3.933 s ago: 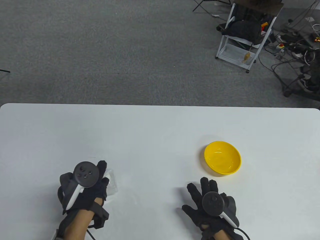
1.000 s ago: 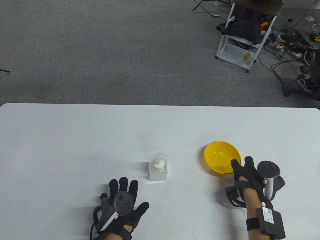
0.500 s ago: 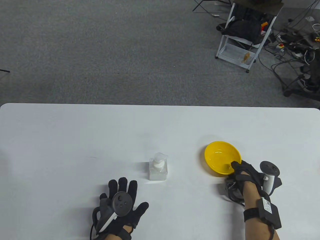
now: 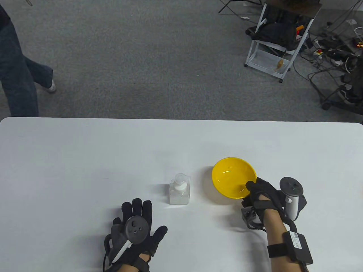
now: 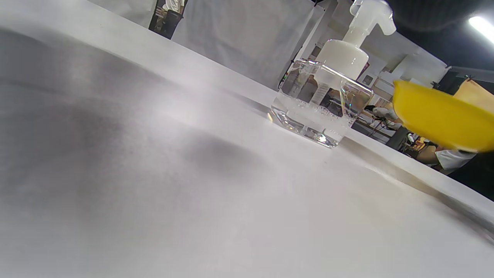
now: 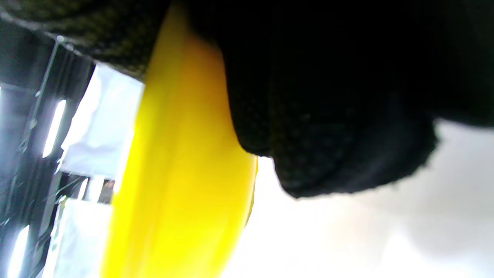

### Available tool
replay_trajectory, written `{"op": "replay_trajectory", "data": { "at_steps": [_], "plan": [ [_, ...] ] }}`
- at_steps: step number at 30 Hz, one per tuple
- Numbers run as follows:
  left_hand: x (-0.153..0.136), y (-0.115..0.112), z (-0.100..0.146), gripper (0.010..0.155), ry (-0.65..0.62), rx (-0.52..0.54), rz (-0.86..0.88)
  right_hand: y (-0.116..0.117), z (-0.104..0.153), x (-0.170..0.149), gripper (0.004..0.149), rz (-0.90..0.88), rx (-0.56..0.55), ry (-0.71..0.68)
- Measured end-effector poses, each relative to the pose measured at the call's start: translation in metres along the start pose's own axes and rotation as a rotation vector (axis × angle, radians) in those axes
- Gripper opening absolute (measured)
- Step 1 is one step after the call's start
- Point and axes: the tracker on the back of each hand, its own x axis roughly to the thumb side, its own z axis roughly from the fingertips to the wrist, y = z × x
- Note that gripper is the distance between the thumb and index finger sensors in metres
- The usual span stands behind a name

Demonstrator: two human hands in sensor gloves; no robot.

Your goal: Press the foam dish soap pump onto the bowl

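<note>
A clear square soap bottle (image 4: 179,193) with a white foam pump stands on the white table (image 4: 85,155), near the front middle. It also shows in the left wrist view (image 5: 324,100). A yellow bowl (image 4: 232,177) sits to its right, a short gap away, and shows in the left wrist view (image 5: 440,116) and the right wrist view (image 6: 181,185). My right hand (image 4: 256,191) grips the bowl's near right rim, thumb inside. My left hand (image 4: 136,221) lies flat on the table with fingers spread, in front of the bottle, holding nothing.
The table's far edge runs across the middle of the table view. Beyond it is grey carpet, a white cart (image 4: 272,51) with dark cloth and cables at the far right, and a person's legs in jeans (image 4: 19,73) at the far left.
My right hand took hold of the bowl's rim and has slid the bowl left, closer to the bottle. My left hand has stayed put. A person has walked in at far left.
</note>
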Motion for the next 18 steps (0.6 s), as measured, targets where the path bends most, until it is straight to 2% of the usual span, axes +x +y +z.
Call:
{"op": "replay_trajectory", "data": {
  "at_steps": [5,9,12,14,18],
  "plan": [
    [0.002,0.002,0.001,0.094,-0.011,0.010,0.026,0.033,0.012,0.011,0.059,0.028,0.065,-0.039],
    [0.001,0.013,-0.003,0.093,-0.016,-0.009,0.093,0.046,0.014,0.014,0.059,0.068,0.109,-0.058],
    [0.010,0.035,-0.016,0.090,-0.028,0.006,0.208,0.047,0.015,0.017,0.059,0.058,0.126,-0.065],
    [0.020,0.053,-0.030,0.087,-0.030,0.017,0.201,0.046,0.017,0.019,0.059,0.051,0.137,-0.070],
    [0.051,0.085,-0.062,0.073,-0.041,0.123,0.180,0.044,0.019,0.022,0.059,0.050,0.145,-0.085]
  ]
}}
